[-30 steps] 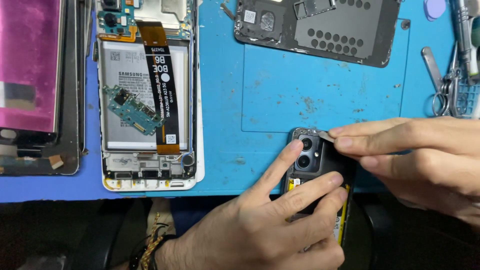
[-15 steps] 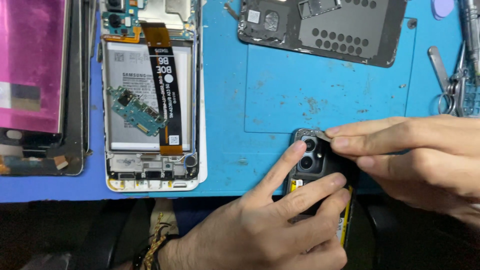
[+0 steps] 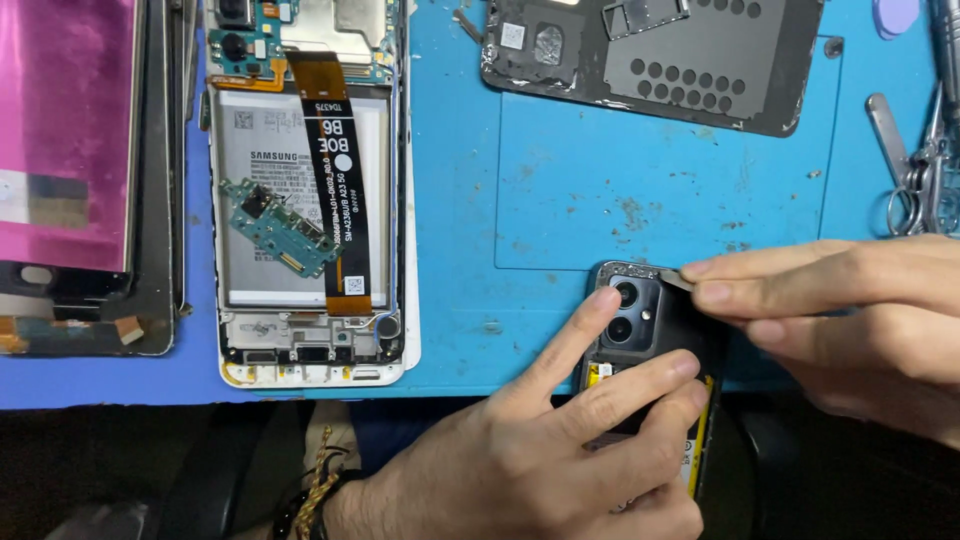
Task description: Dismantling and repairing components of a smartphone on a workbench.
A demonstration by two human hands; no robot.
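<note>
While the work sits at the mat's near edge: dark phone (image 3: 650,350) overhangs the blue mat (image 3: 600,200).
Left hand: left hand (image 3: 540,460) lies over the phone, forefinger by the camera lenses (image 3: 625,310), fingers extended, pressing.
Right hand: right hand (image 3: 850,310) pinches a thin metal pry tool (image 3: 672,278) at the top corner.
Advice: keep the blade shallow and flat; hold the body firmly.

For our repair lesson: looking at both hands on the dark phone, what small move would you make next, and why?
Probably slide the thin pry tool a little further along the top edge of the dark phone. The right hand holds its tip at the corner beside the camera block, while the left hand pins the phone, index finger on the camera. The cover looks seated elsewhere.
</note>
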